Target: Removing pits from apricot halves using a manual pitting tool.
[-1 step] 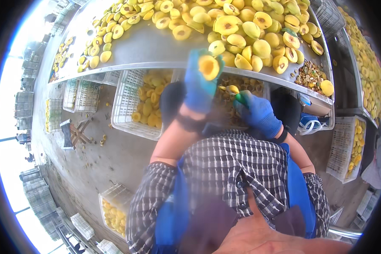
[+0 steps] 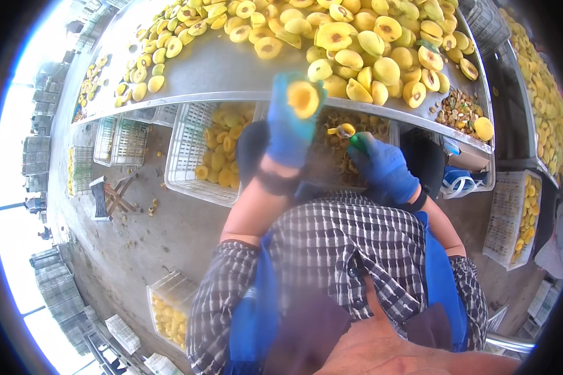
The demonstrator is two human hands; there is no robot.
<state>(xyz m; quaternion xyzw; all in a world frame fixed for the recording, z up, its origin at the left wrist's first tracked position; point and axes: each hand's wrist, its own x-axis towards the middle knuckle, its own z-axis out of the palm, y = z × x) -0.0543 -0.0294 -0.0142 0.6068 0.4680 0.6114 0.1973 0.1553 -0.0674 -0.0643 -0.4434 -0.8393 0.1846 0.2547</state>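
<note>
My left hand (image 2: 286, 134), in a blue and green glove, grips a yellow peach half (image 2: 303, 100) in front of the metal table's edge. The half's cut face shows a round hollow where the stone sat. My blue-gloved right hand (image 2: 386, 167) is closed round the green handle of a pitting tool (image 2: 360, 142), a little right of the peach half and apart from it. At the tool's tip is a small yellow and brown piece (image 2: 343, 130), seemingly stone with flesh. Below the hands, a container with brown stones and scraps (image 2: 339, 156) is partly hidden.
Many peach halves (image 2: 363, 40) lie heaped on the metal table (image 2: 225, 69). Loose stones (image 2: 460, 112) are piled at its right corner. A white crate (image 2: 184, 153) of peach halves stands left of my knees. Further crates, a folding stool (image 2: 109, 199) and another fruit-covered table (image 2: 538, 94) stand around.
My left hand with the peach half has shifted slightly left and down. The right hand has moved slightly right, so the tool's tip is farther from the half.
</note>
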